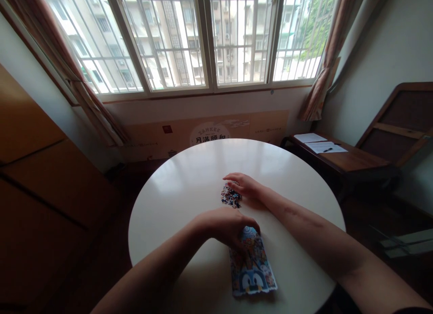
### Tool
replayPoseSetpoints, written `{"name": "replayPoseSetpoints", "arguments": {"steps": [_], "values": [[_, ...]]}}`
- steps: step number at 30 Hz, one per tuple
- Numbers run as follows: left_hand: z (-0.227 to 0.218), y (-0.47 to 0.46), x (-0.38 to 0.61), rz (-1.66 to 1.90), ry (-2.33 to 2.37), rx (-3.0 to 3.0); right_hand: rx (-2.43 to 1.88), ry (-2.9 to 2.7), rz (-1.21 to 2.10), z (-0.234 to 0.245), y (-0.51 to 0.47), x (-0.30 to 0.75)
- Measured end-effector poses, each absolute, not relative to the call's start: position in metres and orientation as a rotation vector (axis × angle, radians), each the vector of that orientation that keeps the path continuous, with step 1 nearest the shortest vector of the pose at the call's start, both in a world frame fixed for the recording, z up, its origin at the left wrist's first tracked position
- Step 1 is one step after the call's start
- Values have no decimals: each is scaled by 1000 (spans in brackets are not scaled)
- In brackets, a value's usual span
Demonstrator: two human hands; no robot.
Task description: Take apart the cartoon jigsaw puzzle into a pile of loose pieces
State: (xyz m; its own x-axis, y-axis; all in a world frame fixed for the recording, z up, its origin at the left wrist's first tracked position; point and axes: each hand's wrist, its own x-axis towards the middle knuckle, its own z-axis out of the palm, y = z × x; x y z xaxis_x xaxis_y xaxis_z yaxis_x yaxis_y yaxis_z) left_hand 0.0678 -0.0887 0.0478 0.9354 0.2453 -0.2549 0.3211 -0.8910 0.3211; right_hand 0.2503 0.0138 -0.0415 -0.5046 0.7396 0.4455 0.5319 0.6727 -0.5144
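A colourful printed packet point(254, 273) with a blue cartoon face and a ragged near edge lies on the round white table. My left hand point(233, 226) is over its far end, fingers curled at the top right edge and thumb on the printed face, gripping it. Farther out is a small heap of jigsaw puzzle pieces point(230, 196), mixed in colour. My right hand point(244, 185) rests at the heap's right side, fingers stretched out over its far edge. No piece shows held in it.
The round white table point(162, 214) fills the middle. At the right, a wooden bench point(361, 159) carries papers point(324, 147) and a pen point(328, 150). A large printed cardboard panel point(142, 133) stands behind, below the barred window. A wooden cabinet point(40, 192) is at the left.
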Motion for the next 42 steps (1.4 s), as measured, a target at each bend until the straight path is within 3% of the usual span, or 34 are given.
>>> {"name": "replayPoseSetpoints", "arguments": {"steps": [7,13,18,26,42], "values": [[58,-78,61,-123,317,2406,-922,-2341,427,-38,7,249],[44,-25,39,931,547,1791,-873,-2419,443,-35,4,247],[18,17,21,1370,884,1355,-873,-2477,428,-28,0,243],[-11,44,6,1410,1056,1201,-786,-2565,490,-23,-5,240],[-7,65,-8,1121,888,965,-954,-2157,663,-35,12,256]]}}
